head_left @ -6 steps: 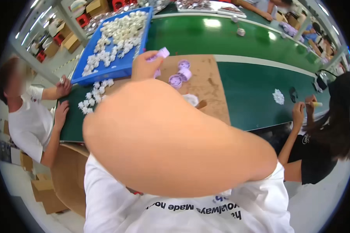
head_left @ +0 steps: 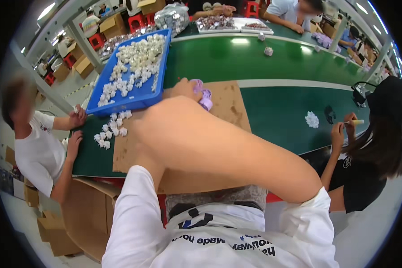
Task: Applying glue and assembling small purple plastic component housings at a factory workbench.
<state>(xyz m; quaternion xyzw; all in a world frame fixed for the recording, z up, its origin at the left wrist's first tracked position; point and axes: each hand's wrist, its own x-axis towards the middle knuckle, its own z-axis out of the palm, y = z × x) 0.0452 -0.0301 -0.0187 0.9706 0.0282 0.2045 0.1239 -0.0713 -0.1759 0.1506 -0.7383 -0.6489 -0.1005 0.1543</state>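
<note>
My left forearm rises behind the right arm. My left hand (head_left: 188, 88) shows above it on the brown cardboard sheet, fingers closed at a small purple ring-shaped piece (head_left: 197, 85). Another purple piece (head_left: 205, 103) lies just nearer, beside that hand. Across the front, my right arm reaches leftward over the cardboard. My right hand (head_left: 152, 130) is close and smeared by motion; its fingers cannot be made out. The cardboard sheet (head_left: 228, 107) lies partly hidden beneath both arms.
A blue tray (head_left: 120, 106) of small white star-like pieces stands at the left. More white pieces (head_left: 114, 126) lie beside it. Co-workers sit left and right; the right one holds a yellow-handled tool (head_left: 356, 122). A green belt (head_left: 210, 56) runs behind.
The view has shifted, showing more of my left sleeve. My right arm has drawn away from the camera. My left hand has lowered the purple piece toward the others on the cardboard.
</note>
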